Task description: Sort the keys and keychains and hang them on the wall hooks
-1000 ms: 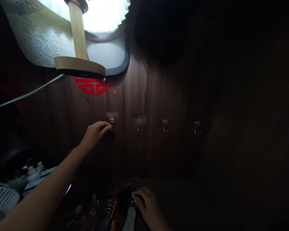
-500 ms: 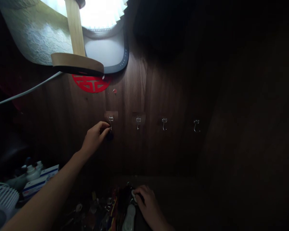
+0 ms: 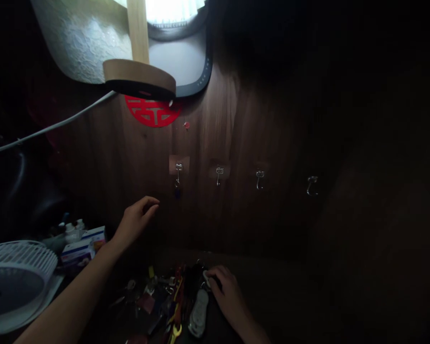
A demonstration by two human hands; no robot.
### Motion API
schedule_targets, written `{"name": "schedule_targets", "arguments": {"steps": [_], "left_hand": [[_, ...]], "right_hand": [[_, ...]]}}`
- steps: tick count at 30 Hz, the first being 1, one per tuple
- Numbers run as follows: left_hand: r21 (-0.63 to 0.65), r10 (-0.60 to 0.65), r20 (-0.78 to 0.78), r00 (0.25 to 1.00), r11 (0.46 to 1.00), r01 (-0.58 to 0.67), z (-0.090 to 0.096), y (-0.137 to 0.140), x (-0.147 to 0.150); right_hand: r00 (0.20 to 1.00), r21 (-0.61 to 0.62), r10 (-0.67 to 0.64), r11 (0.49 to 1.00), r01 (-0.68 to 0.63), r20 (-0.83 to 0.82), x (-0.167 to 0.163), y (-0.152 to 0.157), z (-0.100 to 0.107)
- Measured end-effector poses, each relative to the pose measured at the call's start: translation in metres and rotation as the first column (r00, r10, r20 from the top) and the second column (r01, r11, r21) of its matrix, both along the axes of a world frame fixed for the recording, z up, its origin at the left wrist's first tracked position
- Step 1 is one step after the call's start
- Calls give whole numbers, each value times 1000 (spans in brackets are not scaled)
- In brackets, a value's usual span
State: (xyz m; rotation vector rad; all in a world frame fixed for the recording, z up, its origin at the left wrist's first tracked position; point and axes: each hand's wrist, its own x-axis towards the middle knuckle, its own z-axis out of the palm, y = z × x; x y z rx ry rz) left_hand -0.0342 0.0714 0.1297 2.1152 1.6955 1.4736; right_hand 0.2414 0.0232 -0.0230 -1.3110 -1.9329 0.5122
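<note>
"How's the left hand [image 3: 138, 216] set?"

"Nothing in it that I can see: fingers curled, thumb and forefinger close, a slight gap at the tips. Up and right of those fingertips, apart from them, a small ring with a dark blue piece [image 3: 177, 193] hangs from the leftmost hook [image 3: 179, 167]."

"And the right hand [image 3: 229, 291]?"

"Its fingertips touch a pale ring [image 3: 206, 277]; whether they pinch it, I can't tell. A grey key fob [image 3: 199, 310] lies just left of that hand, the keys [image 3: 131, 284] farther left, on the counter [image 3: 265, 282]."

"Any handling advice?"

"I'd want each ring seated low in the hook's bend, fingers drawn clear without brushing it. In that crowded pile, lift slowly, by the ring, so neighbours don't snag."
</note>
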Motion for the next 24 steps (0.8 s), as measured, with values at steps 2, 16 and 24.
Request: {"name": "schedule_targets", "arguments": {"steps": [2, 16, 24], "left_hand": [[-58, -2, 13, 1000, 998, 2, -11, -5, -8], [-448, -108, 9, 994, 888, 101, -88, -50, -49], [-546, -114, -23, 993, 834, 83, -117, -54, -47]], "right_hand": [[1000, -3, 6, 1000, -6, 13, 1, 1, -2], [1000, 12, 19, 1000, -20, 21, -1, 4, -3], [999, 27, 14, 1000, -15, 37, -1, 5, -5]]}}
